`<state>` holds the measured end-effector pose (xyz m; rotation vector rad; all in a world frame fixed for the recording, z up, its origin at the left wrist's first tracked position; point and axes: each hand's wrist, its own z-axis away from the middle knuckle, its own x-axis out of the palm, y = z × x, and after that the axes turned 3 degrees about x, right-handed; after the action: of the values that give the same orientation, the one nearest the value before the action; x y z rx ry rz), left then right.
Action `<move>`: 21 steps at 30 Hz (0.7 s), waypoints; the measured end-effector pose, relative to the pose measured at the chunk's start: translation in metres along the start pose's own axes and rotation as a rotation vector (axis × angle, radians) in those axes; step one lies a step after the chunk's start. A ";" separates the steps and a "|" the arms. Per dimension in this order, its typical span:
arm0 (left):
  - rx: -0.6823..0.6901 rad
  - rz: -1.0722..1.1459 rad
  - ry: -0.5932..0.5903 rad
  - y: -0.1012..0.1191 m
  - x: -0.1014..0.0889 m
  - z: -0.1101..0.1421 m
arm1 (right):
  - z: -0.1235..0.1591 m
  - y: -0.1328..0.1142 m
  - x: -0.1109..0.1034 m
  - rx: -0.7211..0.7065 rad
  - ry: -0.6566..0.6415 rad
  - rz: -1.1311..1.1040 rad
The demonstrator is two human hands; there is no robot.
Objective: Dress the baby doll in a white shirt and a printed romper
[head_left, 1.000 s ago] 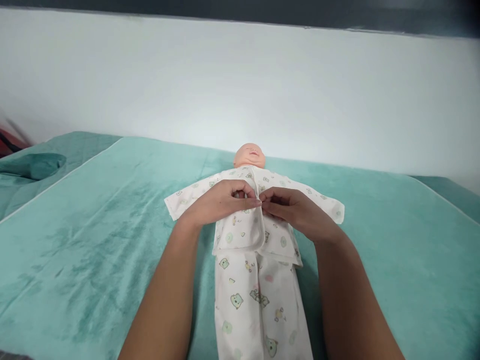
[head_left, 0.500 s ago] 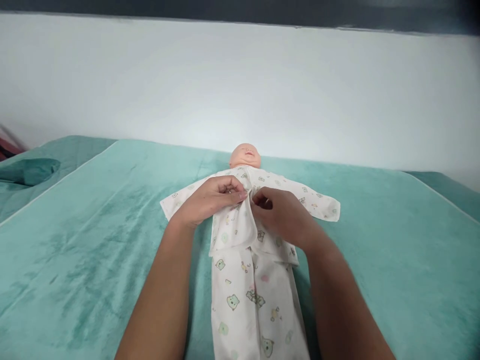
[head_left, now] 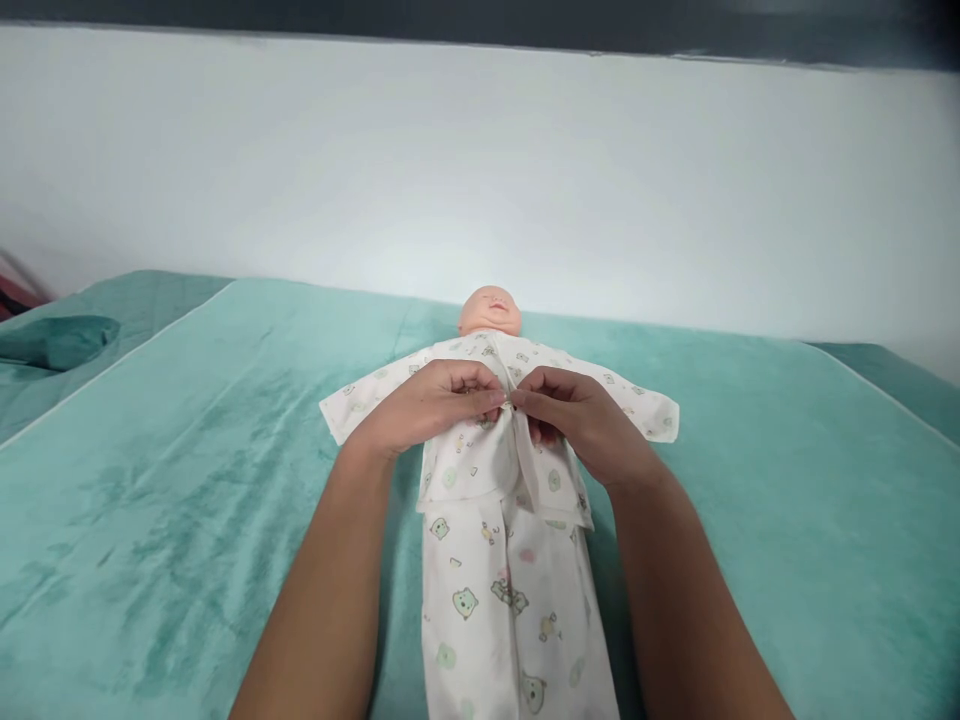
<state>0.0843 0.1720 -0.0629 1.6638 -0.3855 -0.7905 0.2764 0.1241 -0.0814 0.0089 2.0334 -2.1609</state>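
Observation:
A baby doll [head_left: 490, 308] lies on its back on a teal blanket [head_left: 187, 480], head toward the wall. It wears a white printed shirt [head_left: 472, 460] and matching printed trousers [head_left: 502, 600]. My left hand [head_left: 431, 405] pinches the left front edge of the shirt at the doll's chest. My right hand [head_left: 577, 420] pinches the opposite front edge, and the fingertips of both hands meet at the middle of the chest. Both hands are closed on the fabric. The doll's arms and legs are hidden inside the clothes.
A white wall [head_left: 480, 180] rises just behind the doll's head. A folded teal cloth [head_left: 56, 340] lies at the far left. The blanket's white piped edge [head_left: 112, 365] runs diagonally at the left.
My right hand has come up from lower on the shirt front and now meets my left hand at the chest, and the two shirt edges are drawn closer together.

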 end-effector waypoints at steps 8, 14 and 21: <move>-0.005 -0.056 -0.021 0.001 0.001 0.000 | -0.001 0.004 0.000 -0.015 0.015 -0.061; -0.007 -0.066 -0.032 0.000 0.000 -0.001 | -0.002 0.009 -0.006 -0.047 -0.065 -0.055; -0.056 -0.125 -0.026 0.006 0.004 0.000 | 0.000 0.007 -0.008 0.021 -0.129 0.031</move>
<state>0.0884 0.1683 -0.0583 1.6384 -0.2769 -0.9079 0.2851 0.1251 -0.0874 -0.0927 1.9273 -2.1065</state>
